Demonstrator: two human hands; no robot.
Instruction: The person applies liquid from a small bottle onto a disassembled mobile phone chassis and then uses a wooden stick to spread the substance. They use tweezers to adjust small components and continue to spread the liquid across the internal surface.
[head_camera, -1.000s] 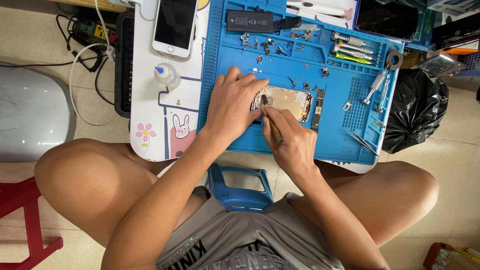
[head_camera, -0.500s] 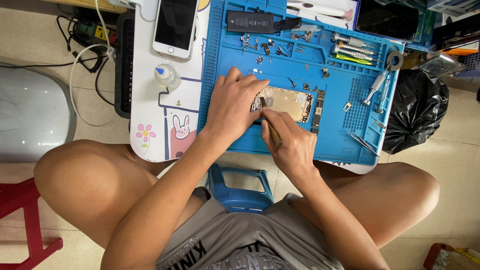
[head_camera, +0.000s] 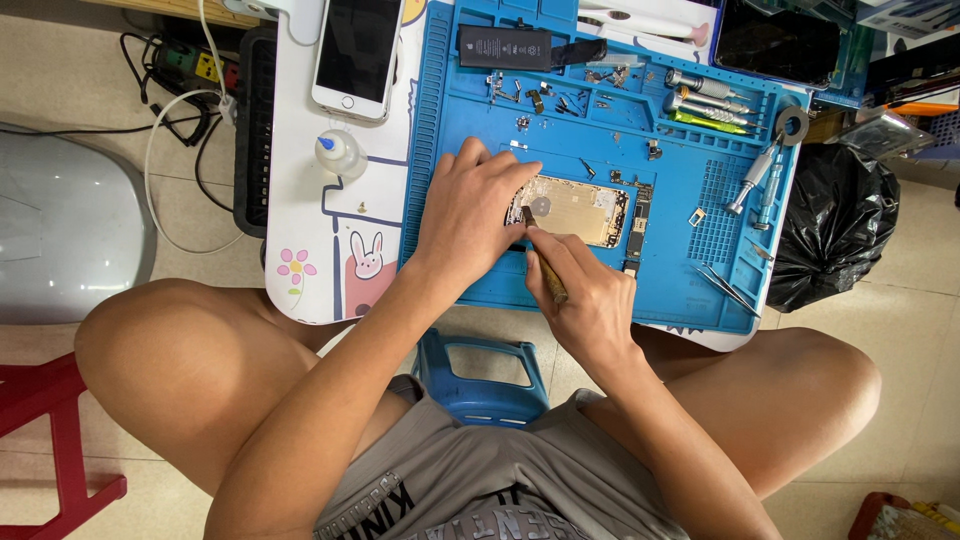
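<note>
While the left hand (head_camera: 470, 215) lies flat, fingers spread, pinning the left end of the opened phone (head_camera: 572, 209), the right hand (head_camera: 590, 295) pinches a thin tool (head_camera: 545, 265) whose tip touches the phone's lower left corner. That phone sits mid-mat on the blue mat (head_camera: 680, 290). A battery (head_camera: 504, 47) and loose screws lie farther up the mat, screwdrivers (head_camera: 705, 100) and tweezers (head_camera: 728, 288) to the right. Left of the mat stand a small bottle (head_camera: 341, 154) and a white phone (head_camera: 357, 52).
</note>
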